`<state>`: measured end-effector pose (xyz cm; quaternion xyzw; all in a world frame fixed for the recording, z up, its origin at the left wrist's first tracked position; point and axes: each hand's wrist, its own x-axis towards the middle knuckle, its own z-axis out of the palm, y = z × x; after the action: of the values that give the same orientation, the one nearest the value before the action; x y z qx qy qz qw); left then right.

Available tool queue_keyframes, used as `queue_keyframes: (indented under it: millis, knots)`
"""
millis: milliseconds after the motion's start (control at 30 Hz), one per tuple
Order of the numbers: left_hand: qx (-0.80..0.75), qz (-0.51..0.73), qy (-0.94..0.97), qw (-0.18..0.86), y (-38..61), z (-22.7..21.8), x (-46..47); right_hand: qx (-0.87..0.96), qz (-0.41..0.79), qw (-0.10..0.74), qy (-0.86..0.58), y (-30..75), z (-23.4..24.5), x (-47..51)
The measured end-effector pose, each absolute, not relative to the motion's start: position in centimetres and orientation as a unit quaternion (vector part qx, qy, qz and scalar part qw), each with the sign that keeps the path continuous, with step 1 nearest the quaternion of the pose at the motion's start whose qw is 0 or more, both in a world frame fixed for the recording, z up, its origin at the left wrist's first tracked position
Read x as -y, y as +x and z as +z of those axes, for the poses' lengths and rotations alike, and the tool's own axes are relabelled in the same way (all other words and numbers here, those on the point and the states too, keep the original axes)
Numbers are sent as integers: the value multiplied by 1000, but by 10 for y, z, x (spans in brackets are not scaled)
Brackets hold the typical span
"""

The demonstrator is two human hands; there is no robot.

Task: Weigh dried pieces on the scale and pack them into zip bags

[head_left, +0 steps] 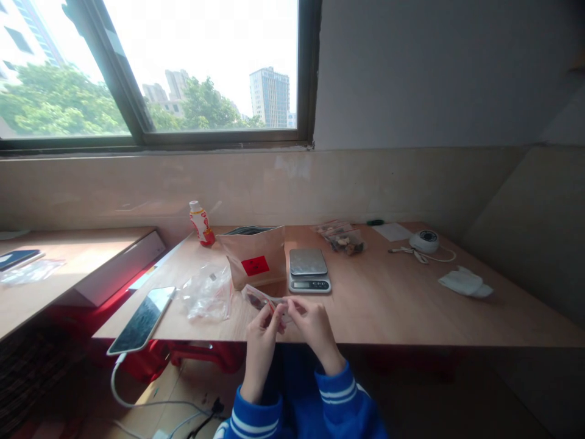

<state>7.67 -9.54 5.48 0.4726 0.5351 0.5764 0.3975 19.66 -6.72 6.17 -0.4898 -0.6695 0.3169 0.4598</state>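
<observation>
Between my two hands, over the table's front edge, is a small clear zip bag (256, 298) with dark pieces in it. My left hand (264, 326) pinches its near edge with thumb and forefinger. The fingers of my right hand (307, 318) are closed on the bag's right end. Just beyond stands an upright brown paper pouch (269, 253) with a red label (255, 266), its top open. To the pouch's right lies a digital kitchen scale (309, 271) with a bare metal plate. Left of the hands rests a crumpled clear plastic bag (208, 296).
A phone (144, 318) on a charging cable (113, 381) overhangs the front left edge. A drink bottle (201, 223) stands at the back left. Filled zip bags (343, 238), a white sheet (392, 231), a dome camera (425, 241) and a white cloth-like item (465, 282) lie rightward.
</observation>
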Motion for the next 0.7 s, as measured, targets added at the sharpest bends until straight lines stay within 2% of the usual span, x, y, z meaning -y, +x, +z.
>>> queue_keyframes:
  millis: [133, 333, 433, 533, 633, 700]
  knots:
    - [-522, 548, 505, 414, 77, 54, 98, 553, 272, 551, -562, 208, 51, 57]
    - [-488, 580, 455, 467, 70, 41, 91, 482, 326, 619, -527, 229, 65, 60]
    - [-425, 625, 353, 552, 67, 24, 78, 501, 358, 610, -499, 230, 72, 60]
    - [-330, 619, 283, 653, 66, 14, 69, 549, 408, 563, -464, 226, 75, 53]
    - [-305, 606, 269, 684, 62, 13, 63, 592, 449, 507, -437, 222, 78, 37]
    - [-311, 607, 261, 683, 58, 14, 57, 622, 419, 498, -435, 219, 82, 26]
